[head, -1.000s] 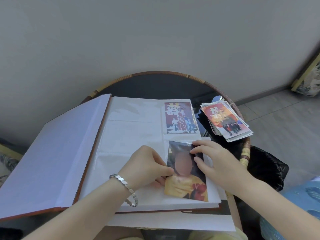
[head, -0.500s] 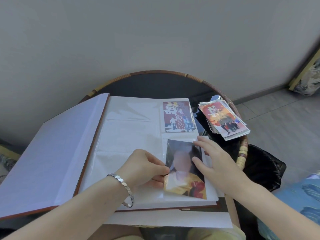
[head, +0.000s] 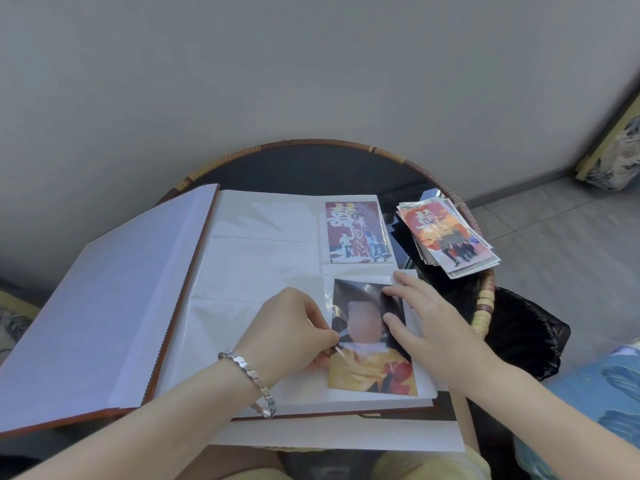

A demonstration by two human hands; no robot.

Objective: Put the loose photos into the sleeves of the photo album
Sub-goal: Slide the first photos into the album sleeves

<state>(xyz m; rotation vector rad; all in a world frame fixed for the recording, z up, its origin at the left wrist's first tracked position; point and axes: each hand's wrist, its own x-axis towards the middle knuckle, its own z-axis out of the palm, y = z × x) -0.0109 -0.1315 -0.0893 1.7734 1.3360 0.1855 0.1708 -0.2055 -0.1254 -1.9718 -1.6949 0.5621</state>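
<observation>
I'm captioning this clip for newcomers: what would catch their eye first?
Two hands work on the lower right page of the open album: the left hand pinches the left edge of a portrait photo while straight fingers of the right hand press on its top. Next come the red photo sleeved just above and the stack of loose photos at the right edge of the table.

Photo point(head: 372, 341) half inside album point(head: 263, 271) sleeve
</observation>
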